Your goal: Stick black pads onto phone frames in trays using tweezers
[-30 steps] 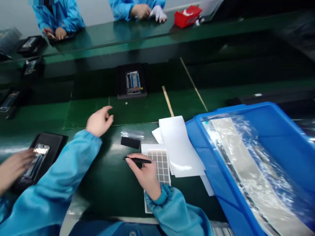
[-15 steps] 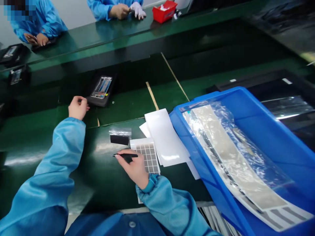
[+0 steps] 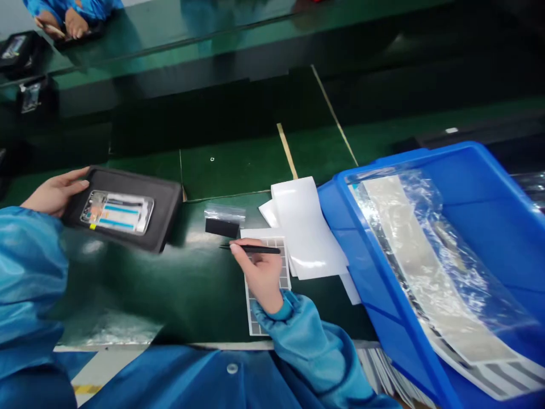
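Observation:
My left hand grips the left end of a black tray that carries a phone frame, held just over the near green table. My right hand rests on a sheet of small grey square stickers and pinches black tweezers, tips pointing left. A small black pad under a clear bag lies just beyond the tweezers.
White backing sheets lie right of the sticker sheet. A large blue bin with plastic-wrapped sticker strips fills the right side. Another person's hands work at the far side of the conveyor, near more black trays.
My left hand reached to the black tray on the belt, took hold of it and pulled it back toward me and to the left. The right hand kept the tweezers over the sticker sheet.

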The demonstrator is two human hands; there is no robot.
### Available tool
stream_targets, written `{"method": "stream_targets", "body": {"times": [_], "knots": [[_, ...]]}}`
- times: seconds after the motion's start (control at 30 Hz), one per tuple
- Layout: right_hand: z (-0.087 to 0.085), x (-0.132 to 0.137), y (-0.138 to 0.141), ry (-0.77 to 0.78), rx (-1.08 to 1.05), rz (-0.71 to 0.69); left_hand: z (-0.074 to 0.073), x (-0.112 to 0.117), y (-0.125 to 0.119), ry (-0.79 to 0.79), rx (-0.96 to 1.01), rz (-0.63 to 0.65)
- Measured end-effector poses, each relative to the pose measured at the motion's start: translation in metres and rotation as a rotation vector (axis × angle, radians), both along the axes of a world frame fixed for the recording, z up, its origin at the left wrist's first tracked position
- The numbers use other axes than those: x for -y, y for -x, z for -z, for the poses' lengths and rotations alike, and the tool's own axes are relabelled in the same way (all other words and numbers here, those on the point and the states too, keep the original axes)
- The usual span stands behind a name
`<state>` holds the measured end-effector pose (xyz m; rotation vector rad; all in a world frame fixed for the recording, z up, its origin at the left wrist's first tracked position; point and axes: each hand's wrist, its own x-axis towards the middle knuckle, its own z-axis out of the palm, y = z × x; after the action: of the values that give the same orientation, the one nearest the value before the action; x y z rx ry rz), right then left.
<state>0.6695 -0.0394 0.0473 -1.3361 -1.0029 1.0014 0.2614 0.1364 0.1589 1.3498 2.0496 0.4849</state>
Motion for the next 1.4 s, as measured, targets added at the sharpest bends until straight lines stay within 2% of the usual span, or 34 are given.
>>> {"method": "stream_targets", "body": {"times": [0.07,0.1,0.17,0.23,0.27,0.3,0.37,0.43,0.5,0.6,0.7,0.77,0.9,1.07,1.4], "knots": [[-0.004,0.000,-0.006,-0.001,-0.019,0.057,0.001,0.010,-0.018,0.176,0.085,0.145],[-0.006,0.000,-0.009,0.000,-0.028,0.083,0.004,0.014,-0.032,0.245,0.110,0.268],[-0.010,0.000,-0.016,0.013,-0.035,0.137,0.014,0.020,-0.063,0.312,0.092,0.635],[-0.013,0.000,-0.022,0.020,-0.021,0.198,0.026,0.029,-0.100,0.280,0.032,0.952],[-0.013,0.000,-0.025,0.016,-0.011,0.231,0.032,0.035,-0.119,0.192,-0.058,1.034],[-0.013,0.000,-0.028,0.010,-0.002,0.257,0.036,0.041,-0.138,0.048,-0.186,1.047],[-0.011,-0.001,-0.033,0.004,0.004,0.291,0.043,0.055,-0.175,-0.258,-0.393,0.995],[-0.010,-0.001,-0.036,0.006,0.003,0.298,0.049,0.066,-0.209,-0.462,-0.428,1.008],[-0.009,-0.001,-0.036,0.005,0.010,0.299,0.057,0.070,-0.238,-0.559,-0.384,1.105],[-0.010,-0.002,-0.034,-0.005,0.015,0.298,0.072,0.065,-0.265,-0.578,-0.381,1.234],[-0.012,-0.004,-0.031,-0.020,-0.011,0.286,0.084,0.058,-0.270,-0.574,-0.352,1.274],[-0.013,-0.006,-0.030,-0.047,-0.030,0.276,0.085,0.058,-0.267,-0.611,-0.271,1.223],[-0.019,-0.009,-0.029,-0.140,-0.013,0.246,0.075,0.065,-0.262,-0.635,-0.133,1.110],[-0.026,-0.013,-0.028,-0.271,0.023,0.201,0.064,0.070,-0.265,-0.544,-0.090,1.092],[-0.023,-0.014,-0.028,-0.278,0.057,0.185,0.059,0.072,-0.266,-0.502,-0.045,1.075]]}}
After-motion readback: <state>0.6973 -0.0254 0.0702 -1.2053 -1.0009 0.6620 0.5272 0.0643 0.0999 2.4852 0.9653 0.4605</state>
